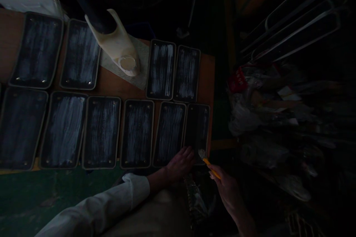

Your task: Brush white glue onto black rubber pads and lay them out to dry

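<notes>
My right hand (226, 187) is closed around the yellow handle of a brush (206, 160). The brush's pale bristles are over the near right part of a dark rectangular panel (196, 127), the last one at the right end of the near row. Faint light streaks show along that panel's right side, while the rest looks plain dark. At the panel's near left corner, my left hand (181, 163) rests with bent fingers gripping its edge. Just left lies another panel (170, 131), covered with whitish lengthwise streaks.
Several more streaked panels (137, 131) lie in two rows on a wooden table (207, 77). A cut-open pale plastic container (118, 50) stands on a grey sheet among the back row. Plastic bags and scraps (247, 118) are heaped beyond the table's right edge, below wire racks (294, 18).
</notes>
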`<state>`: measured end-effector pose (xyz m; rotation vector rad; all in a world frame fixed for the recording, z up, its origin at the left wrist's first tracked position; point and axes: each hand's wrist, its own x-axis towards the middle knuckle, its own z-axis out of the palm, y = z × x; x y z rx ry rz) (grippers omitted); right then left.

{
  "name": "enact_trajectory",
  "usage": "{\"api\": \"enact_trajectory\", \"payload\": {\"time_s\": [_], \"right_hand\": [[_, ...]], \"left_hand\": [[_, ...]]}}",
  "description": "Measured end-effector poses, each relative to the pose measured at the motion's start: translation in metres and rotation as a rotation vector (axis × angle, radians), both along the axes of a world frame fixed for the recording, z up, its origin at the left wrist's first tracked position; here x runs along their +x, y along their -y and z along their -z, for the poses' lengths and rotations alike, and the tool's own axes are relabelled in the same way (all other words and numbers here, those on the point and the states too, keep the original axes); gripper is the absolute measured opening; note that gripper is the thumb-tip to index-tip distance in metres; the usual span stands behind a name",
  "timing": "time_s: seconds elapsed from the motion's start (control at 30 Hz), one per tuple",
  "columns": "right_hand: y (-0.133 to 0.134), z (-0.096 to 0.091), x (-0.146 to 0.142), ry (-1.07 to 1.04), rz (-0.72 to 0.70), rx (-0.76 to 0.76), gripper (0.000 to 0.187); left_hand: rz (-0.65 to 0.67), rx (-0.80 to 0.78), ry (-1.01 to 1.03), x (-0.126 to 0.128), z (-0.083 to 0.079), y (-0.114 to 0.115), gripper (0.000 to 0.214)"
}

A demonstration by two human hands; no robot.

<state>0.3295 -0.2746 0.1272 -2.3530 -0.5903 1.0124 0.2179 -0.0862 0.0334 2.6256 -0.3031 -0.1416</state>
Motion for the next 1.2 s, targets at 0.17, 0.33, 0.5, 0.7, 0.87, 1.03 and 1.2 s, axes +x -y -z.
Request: {"api": "enact_trajectory", "payload": {"time_s": [0.17,0.33,0.5,0.7,0.87,1.03,1.2], "right_hand": [[-0.002,-0.025,0.010,-0.088,0.079,-0.034,0.029],[-0.007,-0.026,0.022,0.056,0.173,0.041,0.033],[-0.027,-0.001,0.039,0.201,0.125,0.160,0.034],[-0.062,0.012,0.086,0.364,-0.035,0.250,0.032],[-0.082,0.021,0.114,0.425,-0.158,0.275,0.034],[-0.098,0.041,0.122,0.462,-0.274,0.318,0.033],[-0.087,0.049,0.106,0.405,-0.361,0.271,0.032]], "left_hand": [[-0.022,-0.013,-0.039,-0.001,-0.005,0.001,0.025],[-0.018,-0.221,-0.136,-0.023,-0.024,0.009,0.027],[-0.411,-0.919,-0.702,-0.064,-0.021,0.040,0.015],[-1.159,-1.841,-1.036,-0.061,-0.002,0.077,0.045],[-1.414,-2.146,-0.777,-0.041,0.004,0.087,0.052],[-1.627,-2.119,-0.678,-0.036,0.010,0.086,0.052],[-1.678,-2.052,-0.687,-0.034,0.013,0.084,0.042]]}}
